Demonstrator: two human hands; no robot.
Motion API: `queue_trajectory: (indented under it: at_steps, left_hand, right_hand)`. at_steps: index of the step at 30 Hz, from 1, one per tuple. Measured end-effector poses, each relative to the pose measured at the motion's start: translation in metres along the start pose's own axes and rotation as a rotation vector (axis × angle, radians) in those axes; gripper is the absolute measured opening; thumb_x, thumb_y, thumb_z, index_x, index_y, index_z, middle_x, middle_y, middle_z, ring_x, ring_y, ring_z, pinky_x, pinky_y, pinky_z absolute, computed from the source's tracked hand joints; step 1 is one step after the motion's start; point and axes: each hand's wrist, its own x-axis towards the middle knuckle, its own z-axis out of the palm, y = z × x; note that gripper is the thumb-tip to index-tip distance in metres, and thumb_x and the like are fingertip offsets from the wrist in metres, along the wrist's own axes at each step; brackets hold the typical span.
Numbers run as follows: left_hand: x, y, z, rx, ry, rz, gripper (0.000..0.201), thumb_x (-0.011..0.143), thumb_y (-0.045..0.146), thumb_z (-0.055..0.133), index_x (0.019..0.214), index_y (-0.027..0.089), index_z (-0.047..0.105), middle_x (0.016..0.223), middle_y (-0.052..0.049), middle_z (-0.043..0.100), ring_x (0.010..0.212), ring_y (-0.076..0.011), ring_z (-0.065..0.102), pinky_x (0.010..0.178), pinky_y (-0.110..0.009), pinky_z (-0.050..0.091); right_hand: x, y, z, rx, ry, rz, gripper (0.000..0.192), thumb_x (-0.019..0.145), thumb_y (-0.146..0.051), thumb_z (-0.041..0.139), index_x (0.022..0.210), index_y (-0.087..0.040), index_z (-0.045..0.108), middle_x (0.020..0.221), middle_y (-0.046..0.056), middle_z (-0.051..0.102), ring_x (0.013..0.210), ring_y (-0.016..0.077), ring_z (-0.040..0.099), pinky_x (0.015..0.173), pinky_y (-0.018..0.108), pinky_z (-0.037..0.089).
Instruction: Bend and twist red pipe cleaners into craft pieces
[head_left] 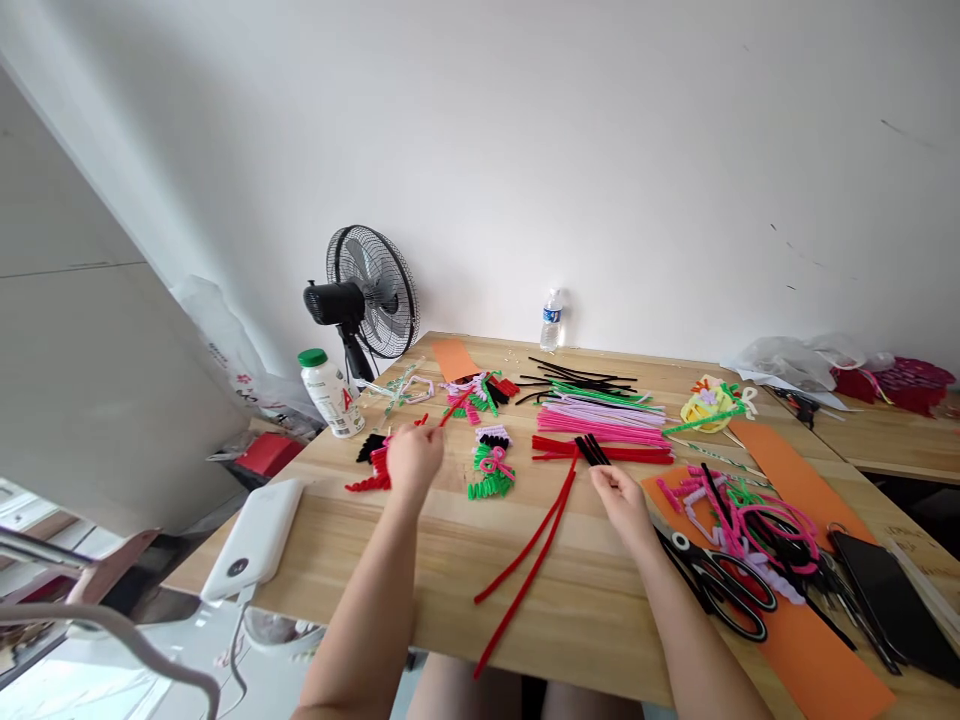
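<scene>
My left hand (pixel 415 458) is closed on a red pipe cleaner (pixel 454 407), which sticks out up and to the right of the fingers. In my right hand (pixel 619 492) the fingers pinch a short bunch of black pipe cleaners (pixel 591 449). Long red pipe cleaners (pixel 534 545) hang from beside that bunch toward the table's front edge. Between my hands lies a coiled green, black and lilac piece (pixel 491 478) with a pink bow. Behind my right hand are rows of red (pixel 637 455), pink (pixel 585 422) and black pipe cleaners (pixel 581 372). Coiled red and black pieces (pixel 369 478) lie partly hidden behind my left hand.
Scissors (pixel 731 590), a phone (pixel 896 600) and orange sheets (pixel 817 650) lie at the right. On the left are a white power bank (pixel 255 540) with a cable, a green-capped bottle (pixel 330 395) and a fan (pixel 371 290). A water bottle (pixel 551 322) stands by the wall.
</scene>
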Motion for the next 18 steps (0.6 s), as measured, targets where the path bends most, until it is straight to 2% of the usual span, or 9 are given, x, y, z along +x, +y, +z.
queue_trajectory:
  at_steps: [3, 6, 8, 10, 12, 14, 15, 16, 18]
  left_hand:
    - [0.014, -0.041, -0.006, 0.166, -0.027, -0.241, 0.037, 0.081, 0.033, 0.041, 0.093, 0.013, 0.07, 0.093, -0.017, 0.066, 0.092, -0.0309, 0.058, 0.073, -0.035, 0.041]
    - [0.013, -0.064, 0.003, 0.219, -0.051, -0.322, 0.038, 0.082, 0.034, 0.04, 0.097, 0.014, 0.069, 0.1, -0.018, 0.065, 0.097, -0.0321, 0.057, 0.074, -0.036, 0.041]
    - [0.01, -0.069, 0.011, 0.225, -0.093, -0.318, 0.037, 0.08, 0.035, 0.044, 0.094, 0.013, 0.069, 0.099, -0.019, 0.065, 0.095, -0.0323, 0.057, 0.074, -0.036, 0.041]
    - [0.009, -0.068, 0.016, 0.227, -0.106, -0.321, 0.038, 0.078, 0.038, 0.047, 0.095, 0.01, 0.068, 0.099, -0.021, 0.063, 0.096, -0.0337, 0.056, 0.076, -0.038, 0.04]
    - [0.006, -0.061, 0.018, 0.224, 0.004, -0.324, 0.041, 0.079, 0.037, 0.045, 0.102, 0.009, 0.066, 0.105, -0.022, 0.06, 0.1, -0.0349, 0.053, 0.08, -0.041, 0.039]
    - [-0.002, -0.046, 0.019, 0.181, 0.202, -0.243, 0.041, 0.083, 0.033, 0.04, 0.108, 0.011, 0.063, 0.11, -0.02, 0.057, 0.104, -0.0332, 0.049, 0.087, -0.042, 0.036]
    - [-0.007, -0.035, 0.02, 0.125, 0.265, -0.136, 0.04, 0.084, 0.031, 0.038, 0.109, 0.012, 0.063, 0.109, -0.018, 0.057, 0.104, -0.0306, 0.049, 0.09, -0.041, 0.035]
    - [-0.015, -0.021, 0.023, 0.053, 0.255, -0.002, 0.037, 0.085, 0.028, 0.038, 0.106, 0.012, 0.064, 0.106, -0.016, 0.058, 0.102, -0.0278, 0.05, 0.091, -0.039, 0.035]
    - [-0.036, 0.012, 0.033, -0.097, 0.117, 0.278, 0.031, 0.084, 0.024, 0.04, 0.097, 0.014, 0.067, 0.1, -0.014, 0.06, 0.097, -0.0233, 0.052, 0.09, -0.034, 0.037]
  right_hand:
    - [-0.004, 0.008, 0.009, -0.234, -0.147, -0.088, 0.022, 0.077, -0.035, 0.055, 0.075, -0.017, 0.067, 0.073, 0.007, 0.068, 0.067, 0.0214, 0.06, 0.064, 0.034, 0.046]
    - [-0.009, 0.009, 0.016, -0.446, -0.213, -0.264, 0.016, 0.077, -0.023, 0.053, 0.069, -0.018, 0.066, 0.072, 0.006, 0.068, 0.07, 0.0222, 0.058, 0.069, 0.036, 0.045]
    - [-0.012, 0.008, 0.018, -0.53, -0.213, -0.337, 0.012, 0.075, -0.019, 0.055, 0.071, -0.019, 0.067, 0.072, 0.005, 0.067, 0.072, 0.0224, 0.058, 0.072, 0.037, 0.044]
    - [-0.014, 0.007, 0.02, -0.572, -0.225, -0.365, 0.012, 0.074, -0.017, 0.058, 0.081, -0.019, 0.068, 0.07, 0.005, 0.066, 0.074, 0.0225, 0.058, 0.073, 0.036, 0.045]
    - [-0.015, 0.007, 0.021, -0.608, -0.256, -0.385, 0.02, 0.073, -0.018, 0.061, 0.092, -0.019, 0.067, 0.071, 0.005, 0.065, 0.075, 0.0228, 0.057, 0.074, 0.036, 0.045]
    - [-0.016, 0.006, 0.022, -0.656, -0.297, -0.41, 0.023, 0.073, -0.021, 0.064, 0.095, -0.02, 0.068, 0.074, 0.005, 0.065, 0.077, 0.0233, 0.056, 0.075, 0.037, 0.045]
    - [-0.016, 0.006, 0.022, -0.681, -0.316, -0.416, 0.021, 0.073, -0.022, 0.065, 0.093, -0.021, 0.069, 0.076, 0.006, 0.065, 0.078, 0.0237, 0.055, 0.076, 0.037, 0.044]
    - [-0.017, 0.005, 0.022, -0.708, -0.331, -0.415, 0.018, 0.073, -0.023, 0.065, 0.09, -0.021, 0.069, 0.077, 0.006, 0.065, 0.079, 0.0241, 0.055, 0.076, 0.037, 0.044]
    - [-0.018, 0.004, 0.023, -0.752, -0.351, -0.402, 0.012, 0.073, -0.023, 0.066, 0.084, -0.022, 0.069, 0.079, 0.007, 0.065, 0.082, 0.0254, 0.054, 0.077, 0.038, 0.043]
